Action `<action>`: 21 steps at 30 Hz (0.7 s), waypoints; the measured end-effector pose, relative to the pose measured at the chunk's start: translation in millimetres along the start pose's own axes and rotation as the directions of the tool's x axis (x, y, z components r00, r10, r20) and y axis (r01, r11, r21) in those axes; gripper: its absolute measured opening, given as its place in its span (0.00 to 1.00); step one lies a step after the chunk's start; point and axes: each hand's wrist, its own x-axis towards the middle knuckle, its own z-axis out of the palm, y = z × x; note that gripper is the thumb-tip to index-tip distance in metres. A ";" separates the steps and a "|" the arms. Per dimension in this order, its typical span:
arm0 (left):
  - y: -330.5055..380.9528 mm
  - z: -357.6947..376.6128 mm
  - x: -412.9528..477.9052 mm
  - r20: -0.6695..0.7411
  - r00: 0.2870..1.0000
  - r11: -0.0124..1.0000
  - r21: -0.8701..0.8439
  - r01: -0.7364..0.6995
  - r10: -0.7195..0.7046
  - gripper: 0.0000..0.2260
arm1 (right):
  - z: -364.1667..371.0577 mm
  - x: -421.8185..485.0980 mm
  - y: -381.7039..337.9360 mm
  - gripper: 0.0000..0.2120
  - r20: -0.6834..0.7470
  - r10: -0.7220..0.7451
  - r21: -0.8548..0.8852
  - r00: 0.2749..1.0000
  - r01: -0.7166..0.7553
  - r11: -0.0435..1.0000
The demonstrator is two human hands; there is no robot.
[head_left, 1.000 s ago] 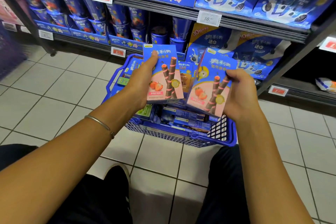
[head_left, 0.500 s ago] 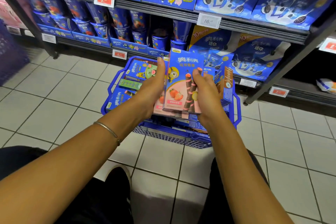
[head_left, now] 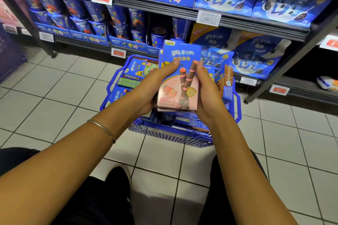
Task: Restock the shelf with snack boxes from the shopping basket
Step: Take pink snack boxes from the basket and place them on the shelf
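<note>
Two blue-and-pink snack boxes (head_left: 180,76) with wafer rolls and strawberries printed on them are stacked face to face above the blue shopping basket (head_left: 182,138). My left hand (head_left: 155,86) grips the stack from the left, thumb across the front. My right hand (head_left: 206,93) grips it from the right edge. Only the front box shows fully; the one behind peeks out at the bottom and left. The basket sits on the tiled floor before the shelf (head_left: 164,8) and holds several more snack boxes (head_left: 137,68).
The shelf carries blue cookie cups (head_left: 117,29) on the left and big blue cookie bags (head_left: 256,49) on the right, with price tags (head_left: 209,18) along its rails. A dark shelf post (head_left: 285,64) slants down at the right. My shoe (head_left: 119,176) is on the floor.
A second ago each hand held one box apart. The hands have come together, and the two boxes are now one stack held between both hands, slightly higher.
</note>
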 end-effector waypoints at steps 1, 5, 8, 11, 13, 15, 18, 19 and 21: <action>1.8 -1.4 -0.1 -0.002 1.000 0.999 -0.045 -0.031 0.031 0.15 | -0.9 -1.8 -1.3 0.22 0.022 0.005 0.084 1.000 -0.006 0.996; 6.6 1.2 0.5 -0.100 0.986 0.985 -0.098 -0.144 0.134 0.24 | -5.3 -2.9 13.7 0.32 0.001 0.103 0.138 0.995 -0.102 0.985; -0.9 7.2 2.7 -0.155 0.956 0.966 -0.026 -0.256 0.249 0.30 | 1.9 -6.4 26.9 0.28 0.042 0.125 0.403 0.991 -0.131 0.906; -8.6 9.5 2.5 -0.158 0.943 0.955 0.025 -0.294 0.294 0.24 | -0.6 -4.4 27.9 0.25 0.011 0.095 0.563 0.995 -0.085 0.822; -8.6 10.1 2.2 -0.161 0.941 0.955 0.023 -0.297 0.297 0.22 | -6.8 -3.0 28.3 0.25 0.008 0.111 0.545 0.994 -0.098 0.832; -6.8 9.8 2.0 -0.164 0.944 0.957 -0.008 -0.290 0.285 0.22 | -14.0 0.6 29.3 0.30 0.025 0.135 0.458 0.991 -0.131 0.879; -2.0 10.3 -0.1 -0.144 0.967 0.969 -0.101 -0.226 0.211 0.25 | -32.0 13.4 40.9 0.23 -0.132 0.121 -0.051 0.984 -0.128 0.990; -0.1 11.3 -1.6 -0.135 0.976 0.972 -0.138 -0.191 0.173 0.26 | -41.7 19.9 48.5 0.18 -0.211 0.061 -0.350 0.975 -0.134 0.927; 0.7 10.5 -3.5 -0.103 0.988 0.970 -0.201 -0.135 0.116 0.24 | -63.7 30.9 66.3 0.14 -0.194 -0.020 -0.831 0.981 -0.153 0.535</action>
